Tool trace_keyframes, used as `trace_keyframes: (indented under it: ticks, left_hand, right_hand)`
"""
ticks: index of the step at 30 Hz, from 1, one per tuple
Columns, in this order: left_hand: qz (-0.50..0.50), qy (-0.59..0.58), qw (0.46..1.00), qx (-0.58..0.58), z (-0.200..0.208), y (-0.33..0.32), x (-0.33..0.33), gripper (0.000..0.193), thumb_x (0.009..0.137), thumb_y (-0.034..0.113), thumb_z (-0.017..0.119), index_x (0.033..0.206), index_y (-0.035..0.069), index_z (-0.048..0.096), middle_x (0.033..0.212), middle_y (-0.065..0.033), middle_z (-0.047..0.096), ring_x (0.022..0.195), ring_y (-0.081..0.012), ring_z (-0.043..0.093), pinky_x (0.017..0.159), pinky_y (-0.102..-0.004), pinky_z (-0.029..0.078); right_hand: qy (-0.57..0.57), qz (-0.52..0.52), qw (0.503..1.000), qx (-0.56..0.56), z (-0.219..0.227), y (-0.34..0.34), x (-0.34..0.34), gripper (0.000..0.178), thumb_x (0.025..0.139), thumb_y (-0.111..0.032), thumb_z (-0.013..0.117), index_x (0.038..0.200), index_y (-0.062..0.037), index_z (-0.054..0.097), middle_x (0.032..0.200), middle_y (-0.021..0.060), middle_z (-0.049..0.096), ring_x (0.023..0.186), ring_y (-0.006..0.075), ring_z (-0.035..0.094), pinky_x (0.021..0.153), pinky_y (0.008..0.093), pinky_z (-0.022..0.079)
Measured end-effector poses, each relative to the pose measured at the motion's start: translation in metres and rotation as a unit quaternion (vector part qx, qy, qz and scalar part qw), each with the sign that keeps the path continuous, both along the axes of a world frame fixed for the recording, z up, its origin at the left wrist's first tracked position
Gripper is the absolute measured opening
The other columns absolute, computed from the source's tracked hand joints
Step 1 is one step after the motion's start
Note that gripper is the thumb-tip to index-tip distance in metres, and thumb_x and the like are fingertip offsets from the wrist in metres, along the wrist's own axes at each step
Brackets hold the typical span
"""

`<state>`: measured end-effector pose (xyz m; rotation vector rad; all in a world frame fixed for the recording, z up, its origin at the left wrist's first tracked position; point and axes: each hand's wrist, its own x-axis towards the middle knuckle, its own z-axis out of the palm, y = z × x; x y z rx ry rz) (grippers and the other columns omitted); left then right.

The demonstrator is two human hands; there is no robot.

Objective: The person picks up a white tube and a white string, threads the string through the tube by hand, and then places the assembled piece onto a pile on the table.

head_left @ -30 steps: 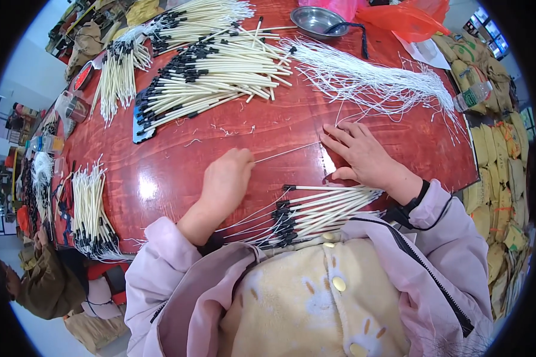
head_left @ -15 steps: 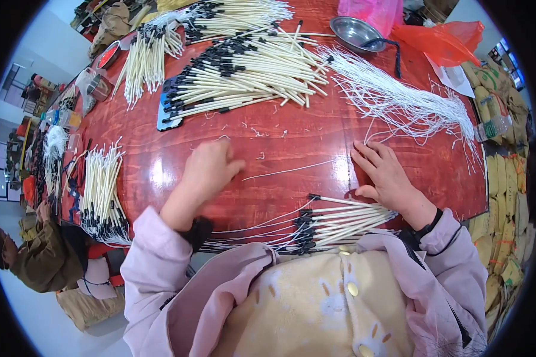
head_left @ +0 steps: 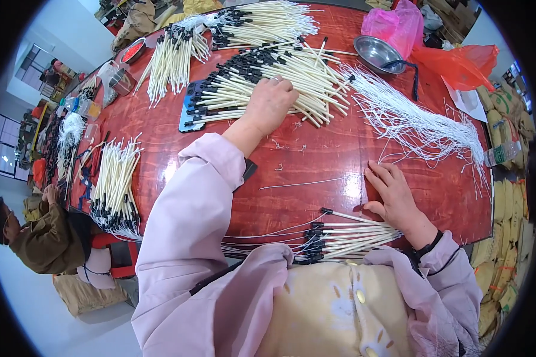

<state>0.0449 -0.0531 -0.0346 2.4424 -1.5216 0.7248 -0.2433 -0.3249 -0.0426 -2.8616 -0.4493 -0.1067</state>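
Observation:
My left hand reaches over a large pile of cream-coloured sticks with black caps. Its fingers bend down onto the sticks, and their tips are hidden, so a grip cannot be made out. Flat on the table rests my right hand, fingers spread and open, its fingertips at the right end of a single white cord. Close to my body lies a smaller bunch of capped sticks, with thin white cords trailing left from the caps.
A white cord bundle spreads over the right of the red table. Behind it stand a metal bowl and a red plastic bag. More stick bundles lie left. A co-worker sits at far left.
My left hand has moved away from me and to the right, from above the bare tabletop to the stick pile. My right hand stays at the cord's end. The whole view has shifted slightly.

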Motion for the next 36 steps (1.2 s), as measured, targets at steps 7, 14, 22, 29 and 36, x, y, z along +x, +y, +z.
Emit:
trace_keyframes:
  ticks: [7, 14, 22, 29, 36]
  left_hand:
    - [-0.056, 0.015, 0.994, -0.095, 0.022, 0.001, -0.033, 0.027, 0.083, 0.010, 0.063, 0.109, 0.017, 0.071, 0.094, -0.0044, 0.062, 0.094, -0.0247, 0.064, 0.087, -0.0399, 0.047]
    - [-0.055, 0.100, 0.987, -0.114, 0.027, 0.030, -0.107, 0.034, 0.082, 0.009, 0.063, 0.115, 0.015, 0.070, 0.092, -0.0070, 0.062, 0.089, -0.0277, 0.063, 0.079, -0.0428, 0.048]
    - [0.201, 0.323, 0.917, -0.120, 0.007, 0.132, -0.179, 0.007, 0.092, 0.005, 0.067, 0.099, 0.001, 0.067, 0.091, -0.0201, 0.064, 0.083, -0.0393, 0.064, 0.073, -0.0437, 0.050]
    - [0.178, 0.347, 0.909, -0.149, -0.007, 0.137, -0.189, 0.009, 0.093, 0.003, 0.064, 0.102, 0.001, 0.067, 0.094, -0.0192, 0.063, 0.086, -0.0407, 0.064, 0.074, -0.0456, 0.051]
    - [0.164, 0.341, 0.915, -0.141, -0.010, 0.127, -0.190, 0.010, 0.092, 0.002, 0.065, 0.102, 0.001, 0.068, 0.094, -0.0187, 0.063, 0.087, -0.0408, 0.064, 0.076, -0.0463, 0.052]
  right_hand:
    - [-0.022, 0.007, 1.000, 0.011, -0.004, 0.001, 0.000, 0.082, 0.088, -0.063, 0.061, 0.140, 0.0014, 0.056, 0.148, 0.0196, 0.051, 0.128, 0.0411, 0.048, 0.109, 0.0510, 0.041]
    - [-0.016, 0.007, 0.999, 0.043, -0.006, 0.000, 0.001, 0.078, 0.090, -0.060, 0.061, 0.138, 0.0016, 0.057, 0.147, 0.0190, 0.052, 0.126, 0.0408, 0.049, 0.108, 0.0498, 0.041]
    - [-0.047, 0.012, 0.998, 0.036, -0.007, -0.004, 0.004, 0.073, 0.091, -0.056, 0.062, 0.138, 0.0010, 0.058, 0.146, 0.0186, 0.053, 0.124, 0.0402, 0.050, 0.108, 0.0486, 0.041]
    - [-0.028, -0.003, 0.999, 0.041, -0.006, -0.001, 0.001, 0.074, 0.090, -0.054, 0.065, 0.139, 0.0008, 0.058, 0.145, 0.0185, 0.053, 0.124, 0.0385, 0.050, 0.108, 0.0468, 0.042]
    - [-0.037, -0.004, 0.998, 0.042, -0.003, 0.007, 0.002, 0.072, 0.084, -0.047, 0.073, 0.134, 0.0023, 0.059, 0.141, 0.0172, 0.055, 0.121, 0.0369, 0.052, 0.106, 0.0461, 0.044]
